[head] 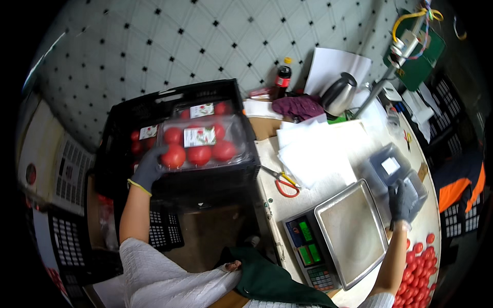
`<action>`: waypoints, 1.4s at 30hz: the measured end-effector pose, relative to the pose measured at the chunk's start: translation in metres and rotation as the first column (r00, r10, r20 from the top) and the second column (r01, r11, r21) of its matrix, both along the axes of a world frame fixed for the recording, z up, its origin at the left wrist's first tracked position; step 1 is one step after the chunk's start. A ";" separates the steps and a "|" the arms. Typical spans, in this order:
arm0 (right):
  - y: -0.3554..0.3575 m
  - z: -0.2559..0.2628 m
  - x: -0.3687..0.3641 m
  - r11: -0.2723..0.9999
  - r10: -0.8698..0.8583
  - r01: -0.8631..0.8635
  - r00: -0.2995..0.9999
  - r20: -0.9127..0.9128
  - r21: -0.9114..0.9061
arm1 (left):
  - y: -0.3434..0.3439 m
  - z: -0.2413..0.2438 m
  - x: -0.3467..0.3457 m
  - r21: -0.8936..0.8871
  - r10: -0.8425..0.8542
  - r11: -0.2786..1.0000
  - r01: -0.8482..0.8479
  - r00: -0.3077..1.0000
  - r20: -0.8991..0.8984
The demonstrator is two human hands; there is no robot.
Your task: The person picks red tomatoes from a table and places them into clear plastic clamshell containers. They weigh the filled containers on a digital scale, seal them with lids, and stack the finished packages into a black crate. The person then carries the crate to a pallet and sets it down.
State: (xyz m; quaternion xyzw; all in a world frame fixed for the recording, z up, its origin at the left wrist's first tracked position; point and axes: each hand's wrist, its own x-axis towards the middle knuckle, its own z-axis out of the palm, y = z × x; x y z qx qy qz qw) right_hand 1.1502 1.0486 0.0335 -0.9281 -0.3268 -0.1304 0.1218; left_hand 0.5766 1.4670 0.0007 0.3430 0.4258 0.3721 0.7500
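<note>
My left hand (150, 167), in a grey glove, grips the left end of a clear plastic clamshell (240, 144) of large red tomatoes (199, 154) with a printed label on top. This pack is at the near side of a black plastic crate (177, 181), over other labelled tomato packs (202, 110). On the table's right side, my gloved right hand (401, 200) has its fingers on a clear plastic container (418, 190). Beside it are more such containers (389, 154), one bearing a white label. The steel pan (352, 233) of a digital scale (308, 246) lies left of that hand.
Red-handled scissors (287, 188) and white paper sheets (314, 154) lie on the table (269, 154). An electric kettle (341, 94), a cola bottle (283, 79) and a purple cloth (296, 106) are behind. Small red tomatoes (416, 273) cover the near right corner. A metal pole (375, 92) holds a power strip.
</note>
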 end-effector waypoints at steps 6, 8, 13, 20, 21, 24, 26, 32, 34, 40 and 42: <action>-0.054 -0.046 0.055 0.939 -0.153 0.151 0.988 0.019 -0.310 | 0.003 -0.030 0.059 0.393 0.380 0.580 0.714 0.189 -0.905; -0.056 -0.045 0.056 0.918 -0.107 0.104 0.994 0.014 -0.382 | -0.027 -0.019 0.138 0.601 0.560 0.146 0.786 0.435 -0.705; -0.069 -0.048 0.069 0.932 0.014 -0.020 1.000 -0.017 -0.362 | -0.094 -0.034 0.319 0.386 0.000 -0.330 0.862 0.409 -0.913; -0.064 -0.033 0.075 0.941 -0.185 0.218 0.972 0.147 -0.260 | -0.091 -0.108 0.409 0.080 0.297 -0.316 0.945 0.179 -0.938; -0.062 -0.019 0.062 0.955 -0.170 0.210 0.966 0.195 -0.210 | -0.084 -0.118 0.407 0.166 0.215 -0.257 0.952 0.224 -0.951; -0.076 0.029 -0.002 0.989 -0.103 0.066 0.954 0.282 0.136 | -0.062 -0.124 0.405 0.475 -0.305 0.173 0.863 0.505 -0.807; -0.093 0.038 -0.074 0.991 -0.044 0.013 0.972 0.229 0.133 | -0.038 -0.119 0.399 0.308 -0.618 0.657 0.688 0.726 -0.302; -0.093 -0.010 -0.242 0.969 0.043 -0.089 0.979 -0.199 -0.230 | -0.153 0.048 0.407 0.486 -0.780 0.573 0.660 0.621 0.076; -0.086 -0.022 -0.255 0.981 0.042 -0.073 0.984 -0.173 -0.178 | -0.214 0.066 0.403 0.658 -0.900 0.190 0.728 0.398 -0.181; -0.083 -0.017 -0.283 0.993 -0.101 0.101 0.995 -0.007 0.057 | -0.358 0.004 0.417 0.380 -0.383 -0.668 0.640 0.142 -0.913; -0.089 -0.015 -0.293 0.988 -0.149 0.147 0.988 0.048 0.040 | -0.369 -0.015 0.408 0.340 -0.244 -0.777 0.530 0.244 -0.939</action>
